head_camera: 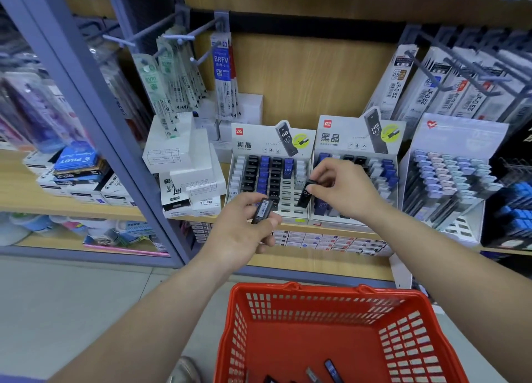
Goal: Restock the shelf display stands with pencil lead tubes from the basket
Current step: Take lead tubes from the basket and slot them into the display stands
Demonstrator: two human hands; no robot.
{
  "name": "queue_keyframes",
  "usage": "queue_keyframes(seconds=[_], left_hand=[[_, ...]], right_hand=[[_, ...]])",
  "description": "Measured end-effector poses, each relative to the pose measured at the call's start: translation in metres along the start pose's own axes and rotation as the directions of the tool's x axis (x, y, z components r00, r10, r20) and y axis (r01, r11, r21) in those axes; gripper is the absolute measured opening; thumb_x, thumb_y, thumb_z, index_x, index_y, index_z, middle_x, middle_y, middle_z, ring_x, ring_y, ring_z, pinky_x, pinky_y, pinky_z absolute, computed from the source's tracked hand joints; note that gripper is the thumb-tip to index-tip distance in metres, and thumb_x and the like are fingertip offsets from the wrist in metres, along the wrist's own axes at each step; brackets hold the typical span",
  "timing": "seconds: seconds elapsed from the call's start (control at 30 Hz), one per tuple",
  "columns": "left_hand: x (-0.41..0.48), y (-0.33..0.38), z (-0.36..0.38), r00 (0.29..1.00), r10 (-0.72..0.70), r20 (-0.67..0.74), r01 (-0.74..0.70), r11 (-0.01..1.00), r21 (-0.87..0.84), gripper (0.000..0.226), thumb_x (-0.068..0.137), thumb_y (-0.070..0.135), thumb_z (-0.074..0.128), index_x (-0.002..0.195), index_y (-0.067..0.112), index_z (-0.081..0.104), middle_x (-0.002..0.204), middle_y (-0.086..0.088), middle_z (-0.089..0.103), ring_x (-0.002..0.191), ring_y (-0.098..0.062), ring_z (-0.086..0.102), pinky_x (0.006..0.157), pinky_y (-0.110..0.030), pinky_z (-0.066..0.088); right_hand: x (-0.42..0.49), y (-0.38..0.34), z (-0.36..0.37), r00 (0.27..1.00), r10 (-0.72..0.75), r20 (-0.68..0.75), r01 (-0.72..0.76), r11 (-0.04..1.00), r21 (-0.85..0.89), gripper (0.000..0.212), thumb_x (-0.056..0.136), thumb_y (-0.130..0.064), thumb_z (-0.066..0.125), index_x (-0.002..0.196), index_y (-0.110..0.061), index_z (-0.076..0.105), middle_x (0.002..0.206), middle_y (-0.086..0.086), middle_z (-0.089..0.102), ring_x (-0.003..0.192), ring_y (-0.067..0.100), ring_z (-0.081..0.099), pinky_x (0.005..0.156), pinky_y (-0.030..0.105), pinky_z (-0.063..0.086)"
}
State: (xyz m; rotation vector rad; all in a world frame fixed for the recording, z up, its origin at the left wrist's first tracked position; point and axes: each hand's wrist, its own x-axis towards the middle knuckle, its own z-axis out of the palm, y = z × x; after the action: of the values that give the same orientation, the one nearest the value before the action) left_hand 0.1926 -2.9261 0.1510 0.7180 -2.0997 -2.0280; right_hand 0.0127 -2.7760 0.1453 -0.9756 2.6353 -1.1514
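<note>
Red basket [316,290] below — left hand [239,234] pinches a black tube [262,210] (white-labelled), right hand [342,190] a second tube [305,195].

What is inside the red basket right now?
A few lead tubes lie on the floor of the red basket, one blue, others dark. The frame edge cuts off its near part, so no count.

Basket [325,292] near rim, loose tubes [333,369] in it: cut off by bottom edge. Left hand [244,234] hides near rows of left stand [250,141]; left-hand tube [262,210] label blurred. Right hand [344,188] covers right-hand tube [304,195] top, near-left rows of right stand [339,136].
</note>
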Motion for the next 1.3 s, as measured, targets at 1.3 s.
queue_keyframes(seconds=[1.3], left_hand=[[0.005, 0.003, 0.001, 0.999, 0.032, -0.040, -0.031, 0.999, 0.021, 0.016, 0.094, 0.003, 0.068, 0.103, 0.015, 0.064, 0.086, -0.004, 0.078, 0.062, -0.010, 0.069, 0.058, -0.021, 0.057]], right_hand=[[-0.023, -0.024, 0.004, 0.977, -0.173, 0.125, 0.168, 0.985, 0.046, 0.020, 0.099, -0.039, 0.056, 0.095, -0.028, 0.073, 0.080, -0.019, 0.071, 0.075, 0.002, 0.066, 0.068, 0.015, 0.048]])
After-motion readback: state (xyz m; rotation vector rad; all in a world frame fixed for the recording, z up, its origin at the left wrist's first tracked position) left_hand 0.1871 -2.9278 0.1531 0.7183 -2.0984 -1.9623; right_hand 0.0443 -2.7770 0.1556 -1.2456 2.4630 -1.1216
